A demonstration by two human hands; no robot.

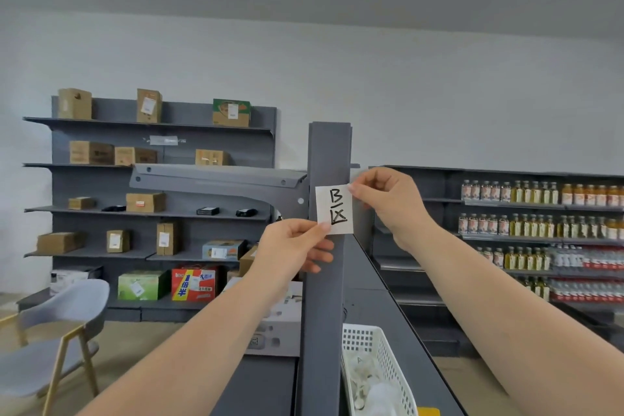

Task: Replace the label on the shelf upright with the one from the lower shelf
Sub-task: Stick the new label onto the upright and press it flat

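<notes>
A white paper label (pixel 335 209) with a handwritten "B" and a character below it lies flat against the front of the grey shelf upright (pixel 326 280). My left hand (pixel 293 246) pinches its lower left corner between thumb and forefinger. My right hand (pixel 391 203) pinches its upper right corner. Both forearms reach up from the bottom of the view, one on each side of the upright.
A white perforated basket (pixel 381 358) with crumpled white paper sits just right of the upright, low down. A grey shelf bracket (pixel 216 181) juts left. Box-laden shelves (pixel 152 213) stand behind, bottle shelves (pixel 540 223) at right, a grey chair (pixel 57 324) at lower left.
</notes>
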